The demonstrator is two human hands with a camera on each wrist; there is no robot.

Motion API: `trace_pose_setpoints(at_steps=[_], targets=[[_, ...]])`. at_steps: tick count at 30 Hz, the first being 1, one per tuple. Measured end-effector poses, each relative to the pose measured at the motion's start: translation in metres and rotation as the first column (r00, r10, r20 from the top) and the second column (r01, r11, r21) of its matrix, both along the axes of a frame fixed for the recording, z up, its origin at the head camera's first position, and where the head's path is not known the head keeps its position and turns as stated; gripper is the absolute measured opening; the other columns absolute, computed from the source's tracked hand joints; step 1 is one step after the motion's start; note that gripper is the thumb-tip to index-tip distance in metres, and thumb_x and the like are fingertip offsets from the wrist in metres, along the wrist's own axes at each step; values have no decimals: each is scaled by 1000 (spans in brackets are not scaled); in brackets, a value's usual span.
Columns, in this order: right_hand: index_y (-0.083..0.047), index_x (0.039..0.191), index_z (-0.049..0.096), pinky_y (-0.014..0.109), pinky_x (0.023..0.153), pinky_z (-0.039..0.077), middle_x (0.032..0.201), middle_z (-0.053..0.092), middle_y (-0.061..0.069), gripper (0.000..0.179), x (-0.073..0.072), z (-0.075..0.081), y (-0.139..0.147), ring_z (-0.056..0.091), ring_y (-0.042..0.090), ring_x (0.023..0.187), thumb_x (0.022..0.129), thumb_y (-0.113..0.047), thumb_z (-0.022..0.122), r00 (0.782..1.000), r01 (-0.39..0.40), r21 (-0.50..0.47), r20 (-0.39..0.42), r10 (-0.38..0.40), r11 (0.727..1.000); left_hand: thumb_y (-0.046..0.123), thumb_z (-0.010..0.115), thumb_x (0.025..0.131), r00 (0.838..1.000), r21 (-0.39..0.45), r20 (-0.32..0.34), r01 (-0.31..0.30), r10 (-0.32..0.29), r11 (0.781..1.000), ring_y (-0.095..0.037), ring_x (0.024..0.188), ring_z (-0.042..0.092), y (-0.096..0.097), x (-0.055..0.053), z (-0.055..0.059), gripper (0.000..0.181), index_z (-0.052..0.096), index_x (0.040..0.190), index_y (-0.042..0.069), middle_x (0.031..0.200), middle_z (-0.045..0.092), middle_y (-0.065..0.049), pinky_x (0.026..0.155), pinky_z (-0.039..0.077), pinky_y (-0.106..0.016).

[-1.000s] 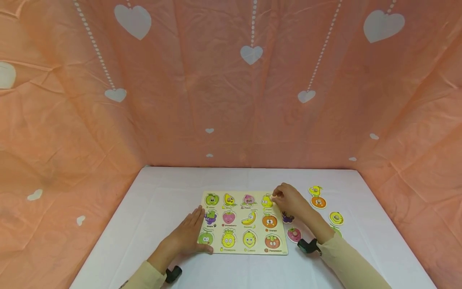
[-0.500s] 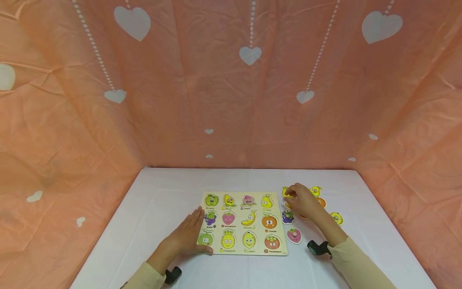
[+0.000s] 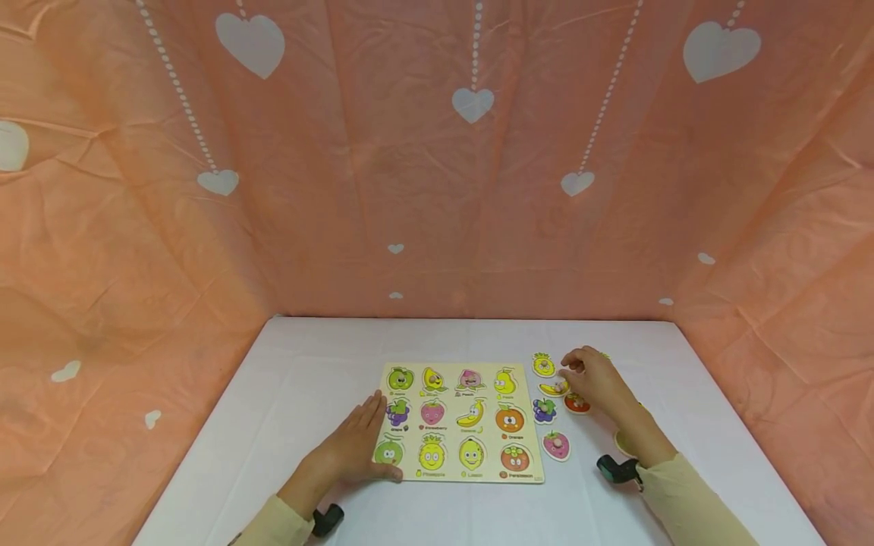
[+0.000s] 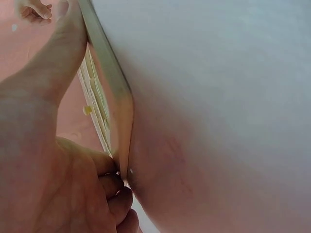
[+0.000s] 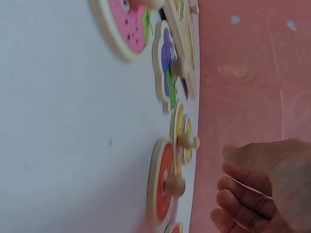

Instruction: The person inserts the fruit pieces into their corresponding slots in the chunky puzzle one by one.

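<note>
A fruit puzzle board [image 3: 451,447] lies flat on the white worktop [image 3: 471,516], its printed fruits in three rows of four. The person's left hand [image 3: 355,440] lies against its near left corner, fingers extended along the left edge and thumb at the near edge. Beyond the board's right side, the right hand [image 3: 597,379] hovers over loose knobbed pieces, its fingers loosely bent, gripping nothing.

Just left of the right hand's fingertips are the pineapple piece [image 3: 544,365] and, nearer, the banana piece [image 3: 550,389]. A red-orange fruit piece [image 3: 576,403] sits below the hand. The grape piece [image 3: 544,411] and strawberry piece [image 3: 556,446] line the board's right edge. The right forearm partly hides a green piece [image 3: 622,444]. Peach-coloured cloth [image 3: 437,212] with white hearts hangs behind.
</note>
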State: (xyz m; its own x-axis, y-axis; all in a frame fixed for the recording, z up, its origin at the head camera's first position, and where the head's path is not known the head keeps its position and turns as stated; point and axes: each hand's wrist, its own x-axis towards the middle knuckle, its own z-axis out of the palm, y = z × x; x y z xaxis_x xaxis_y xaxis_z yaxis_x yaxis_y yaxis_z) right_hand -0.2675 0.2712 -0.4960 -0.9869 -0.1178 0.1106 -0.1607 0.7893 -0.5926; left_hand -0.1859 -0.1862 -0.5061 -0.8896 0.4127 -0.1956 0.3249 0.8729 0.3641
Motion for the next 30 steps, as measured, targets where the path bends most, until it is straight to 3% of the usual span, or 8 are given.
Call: trace_pose_setpoints(at_steps=[10, 16, 30], targets=[[7, 114, 71, 44, 81, 55, 101, 66, 17, 23, -3, -4, 23, 61, 32, 93, 98, -8, 76, 998, 54, -12, -33, -54, 998, 62, 91, 76, 1000, -10, 8, -9, 9, 1000, -41, 164, 18, 0, 1, 4, 134, 23, 165, -12, 176, 16, -29, 134, 20, -52], [9, 114, 70, 50, 85, 55, 103, 65, 20, 23, -5, -3, 36, 60, 35, 95, 97, -6, 76, 997, 69, 5, -35, -69, 998, 62, 91, 76, 1000, 4, 12, 7, -8, 1000, -41, 164, 17, -2, -1, 1, 135, 22, 164, -14, 175, 14, -31, 134, 18, -53], [11, 115, 70, 40, 76, 54, 101, 64, 20, 27, -9, -4, 60, 61, 34, 93, 99, -10, 74, 994, 103, 4, -32, -103, 995, 63, 94, 70, 1000, -4, 20, 14, -14, 1000, -41, 164, 17, -2, -1, 1, 142, 21, 164, -13, 175, 15, -31, 134, 19, -53]])
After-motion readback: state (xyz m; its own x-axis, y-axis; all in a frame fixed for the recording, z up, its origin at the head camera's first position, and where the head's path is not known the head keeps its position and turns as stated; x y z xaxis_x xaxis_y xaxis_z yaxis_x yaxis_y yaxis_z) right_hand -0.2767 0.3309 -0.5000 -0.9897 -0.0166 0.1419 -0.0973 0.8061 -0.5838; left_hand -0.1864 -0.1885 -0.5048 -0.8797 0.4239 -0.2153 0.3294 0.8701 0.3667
